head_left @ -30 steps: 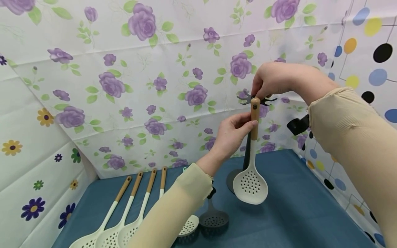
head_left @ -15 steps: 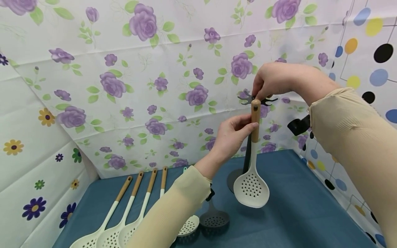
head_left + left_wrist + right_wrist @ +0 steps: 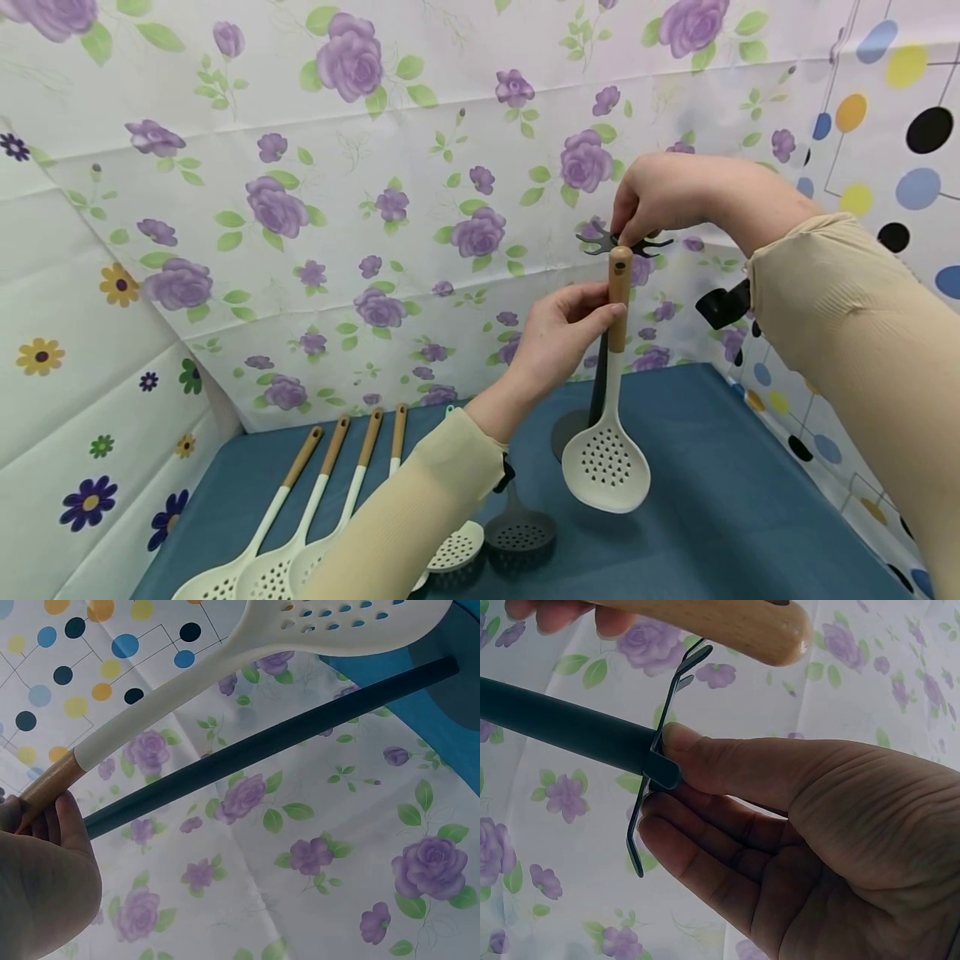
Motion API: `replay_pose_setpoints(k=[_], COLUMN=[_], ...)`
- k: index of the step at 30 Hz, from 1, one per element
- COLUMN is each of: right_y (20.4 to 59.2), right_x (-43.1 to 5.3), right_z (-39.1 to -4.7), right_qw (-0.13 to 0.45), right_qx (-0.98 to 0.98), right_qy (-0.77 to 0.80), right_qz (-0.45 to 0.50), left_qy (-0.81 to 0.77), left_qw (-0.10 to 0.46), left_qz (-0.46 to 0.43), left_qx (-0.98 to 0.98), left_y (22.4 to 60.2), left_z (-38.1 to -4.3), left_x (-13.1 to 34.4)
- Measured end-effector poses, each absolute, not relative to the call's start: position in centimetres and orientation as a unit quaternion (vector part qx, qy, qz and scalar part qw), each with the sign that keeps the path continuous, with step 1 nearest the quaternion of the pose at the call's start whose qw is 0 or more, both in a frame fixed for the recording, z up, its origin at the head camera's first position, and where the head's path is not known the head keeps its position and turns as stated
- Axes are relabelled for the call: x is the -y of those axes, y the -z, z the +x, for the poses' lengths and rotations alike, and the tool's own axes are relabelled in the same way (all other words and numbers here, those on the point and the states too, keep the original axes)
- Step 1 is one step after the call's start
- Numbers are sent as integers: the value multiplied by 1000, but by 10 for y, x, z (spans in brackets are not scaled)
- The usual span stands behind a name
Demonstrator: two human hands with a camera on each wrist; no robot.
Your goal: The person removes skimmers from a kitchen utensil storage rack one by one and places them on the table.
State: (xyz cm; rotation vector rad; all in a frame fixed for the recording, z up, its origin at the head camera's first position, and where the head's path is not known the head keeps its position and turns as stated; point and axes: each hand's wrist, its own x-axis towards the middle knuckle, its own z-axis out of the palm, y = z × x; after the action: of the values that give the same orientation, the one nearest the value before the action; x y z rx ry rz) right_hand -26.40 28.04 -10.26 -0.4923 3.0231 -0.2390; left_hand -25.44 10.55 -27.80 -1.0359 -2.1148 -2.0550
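Observation:
My left hand (image 3: 558, 333) pinches the wooden handle of a white slotted skimmer (image 3: 606, 467), which hangs upright with its perforated bowl down. Behind it stands a dark utensil rack (image 3: 597, 383) with a thin post, a round base and curved hooks on top. My right hand (image 3: 667, 196) grips the rack's top at the hooks. In the right wrist view the thumb and fingers of the right hand (image 3: 735, 817) close on the hook plate (image 3: 664, 769). There the skimmer's handle end (image 3: 780, 634) is above the hooks, apart from them. The left wrist view shows the skimmer's neck (image 3: 150, 705) beside the post (image 3: 277, 746).
Several white slotted utensils with wooden handles (image 3: 300, 458) lie in a row on the blue tabletop (image 3: 720, 500) at left. A grey skimmer (image 3: 520, 529) and a white skimmer head (image 3: 457, 548) lie near my left sleeve. Flower-patterned sheeting (image 3: 420, 208) rises behind.
My left hand and the skimmer have sunk slightly, so the handle end sits a little lower before the hooks. My right hand keeps its place on the rack's top.

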Motion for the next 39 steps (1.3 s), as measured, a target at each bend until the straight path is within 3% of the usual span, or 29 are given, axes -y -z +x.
replay_pose_setpoints(k=[39], right_y=[103], right_x=[-280], right_z=[-265], right_qw=[30], right_qx=[-984], right_qy=[68], right_qz=[-164], left_qy=[670], left_qw=[-4], left_qz=[-353], left_qx=[653], left_y=[281], left_z=[-237], left_x=[-91])
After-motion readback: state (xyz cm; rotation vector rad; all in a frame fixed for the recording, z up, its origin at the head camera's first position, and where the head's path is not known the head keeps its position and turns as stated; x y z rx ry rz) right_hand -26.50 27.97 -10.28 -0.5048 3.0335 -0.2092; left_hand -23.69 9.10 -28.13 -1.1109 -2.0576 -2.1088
